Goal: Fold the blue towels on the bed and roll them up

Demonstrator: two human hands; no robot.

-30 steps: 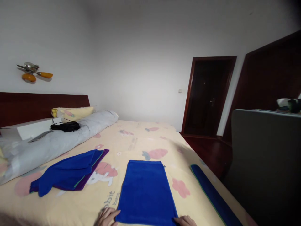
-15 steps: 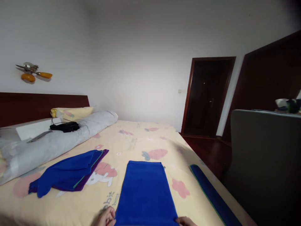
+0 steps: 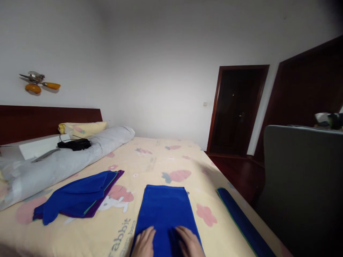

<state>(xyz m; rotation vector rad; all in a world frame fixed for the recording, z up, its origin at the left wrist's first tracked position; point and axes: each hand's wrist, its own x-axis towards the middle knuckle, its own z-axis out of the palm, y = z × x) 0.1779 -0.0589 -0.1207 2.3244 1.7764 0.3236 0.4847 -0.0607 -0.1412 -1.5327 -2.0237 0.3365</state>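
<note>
A folded blue cloth (image 3: 164, 205) lies flat on the bed in front of me, its far edge straight. My left hand (image 3: 145, 242) rests on its near left part, fingers stretched forward. On the near right part lies my right hand (image 3: 189, 241), fingers likewise extended and partly in shadow. Neither hand grips anything that I can see. To the left is a folded blue garment (image 3: 80, 191) with a purple underside and green trim. A long, narrow dark-blue folded cloth (image 3: 243, 221) with a green edge lies along the bed's right side.
The bed carries a cream sheet (image 3: 150, 160) with carrot and rabbit prints. On the left lie a rolled grey quilt (image 3: 80, 159), a black bag-like item (image 3: 75, 144), a white box (image 3: 43, 145) and a yellow pillow (image 3: 85, 128). A grey chair back (image 3: 300, 178) stands at the right.
Both hands have let go of the near corners of the blue cloth and moved inward onto its top. Their fingers are now spread on the fabric.
</note>
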